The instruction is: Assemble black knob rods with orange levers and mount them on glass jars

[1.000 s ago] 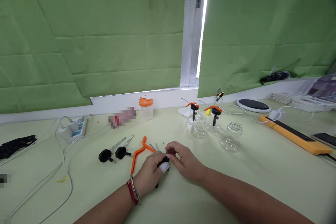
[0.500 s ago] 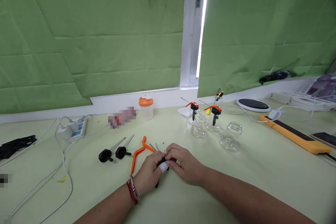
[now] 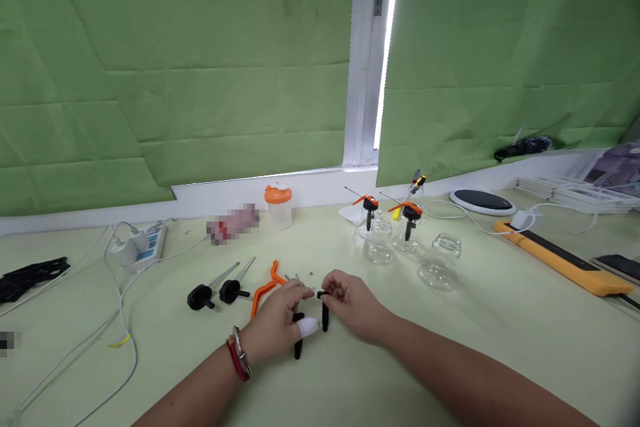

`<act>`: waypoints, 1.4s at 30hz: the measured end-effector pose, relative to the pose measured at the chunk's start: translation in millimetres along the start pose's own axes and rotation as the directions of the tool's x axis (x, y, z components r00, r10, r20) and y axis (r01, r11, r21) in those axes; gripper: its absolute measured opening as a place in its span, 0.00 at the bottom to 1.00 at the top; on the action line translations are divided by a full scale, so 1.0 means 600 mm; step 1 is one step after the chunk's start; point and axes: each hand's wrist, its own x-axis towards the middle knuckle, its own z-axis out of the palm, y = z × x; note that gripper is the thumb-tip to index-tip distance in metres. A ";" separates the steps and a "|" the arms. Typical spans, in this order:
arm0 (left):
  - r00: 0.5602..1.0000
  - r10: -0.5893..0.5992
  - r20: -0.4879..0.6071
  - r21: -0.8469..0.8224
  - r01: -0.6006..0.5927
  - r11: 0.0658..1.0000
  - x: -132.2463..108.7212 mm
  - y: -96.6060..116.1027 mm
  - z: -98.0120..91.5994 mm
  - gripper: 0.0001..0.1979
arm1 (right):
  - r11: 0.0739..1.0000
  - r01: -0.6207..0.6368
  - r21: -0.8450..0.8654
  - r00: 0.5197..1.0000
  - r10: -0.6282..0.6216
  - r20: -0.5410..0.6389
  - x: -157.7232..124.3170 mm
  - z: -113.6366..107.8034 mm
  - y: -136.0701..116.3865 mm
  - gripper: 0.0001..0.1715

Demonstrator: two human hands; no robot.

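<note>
A black rod-shaped part [image 3: 325, 317] with a wider top stands between the fingertips of my right hand [image 3: 353, 300], which is closed in a pinch on its upper end. My left hand [image 3: 277, 320] is open just to the left, thumb and fingers apart, with a white wrap on the thumb. A second black rod-shaped part [image 3: 299, 347] lies below it, partly covered by the hand. Orange bent levers [image 3: 263, 292] lie behind the left hand, partly hidden. Farther left rest two black round lids with metal rods [image 3: 200, 297] [image 3: 231, 291].
Clear glass jars [image 3: 440, 263] stand to the right, two of them fitted with black and orange tops [image 3: 411, 211]. An orange-lidded cup [image 3: 278, 205] is near the wall. White cables trail from a power strip [image 3: 145, 250] at left; a yellow-orange bar [image 3: 565, 260] lies at right.
My left hand has let go and moved slightly left, its fingers spreading. The black part, hidden before between both hands, now shows upright in my right hand.
</note>
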 end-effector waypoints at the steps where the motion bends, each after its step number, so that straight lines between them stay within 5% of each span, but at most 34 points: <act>1: 0.999 -0.002 0.047 0.001 0.002 1.000 -0.003 -0.002 -0.010 0.23 | 0.997 -0.065 0.048 0.998 0.065 -0.009 0.003 0.000 0.008 0.05; 4: 0.983 -0.015 0.183 0.028 0.011 1.000 -0.010 -0.007 -0.031 0.36 | 0.961 -0.254 0.111 0.967 0.252 0.035 0.009 0.001 0.025 0.05; 9: 0.971 -0.049 0.236 0.062 0.035 0.997 -0.009 -0.007 -0.023 0.28 | 0.939 -0.330 0.092 0.942 0.323 0.085 0.007 0.016 0.025 0.06; 17: 0.987 -0.007 0.161 0.070 -0.005 0.998 -0.006 -0.001 0.012 0.17 | 0.979 -0.201 0.012 0.975 0.199 0.099 0.005 0.037 0.031 0.03; 25: 0.991 -0.022 0.129 0.119 0.006 0.993 -0.006 0.005 0.016 0.19 | 0.918 0.041 -0.395 0.999 -0.039 0.014 0.002 0.025 0.014 0.02; 42: 0.996 -0.002 0.094 0.186 -0.016 0.982 0.007 0.002 0.036 0.22 | 0.919 0.003 -0.395 1.000 0.004 0.017 0.008 0.005 0.018 0.03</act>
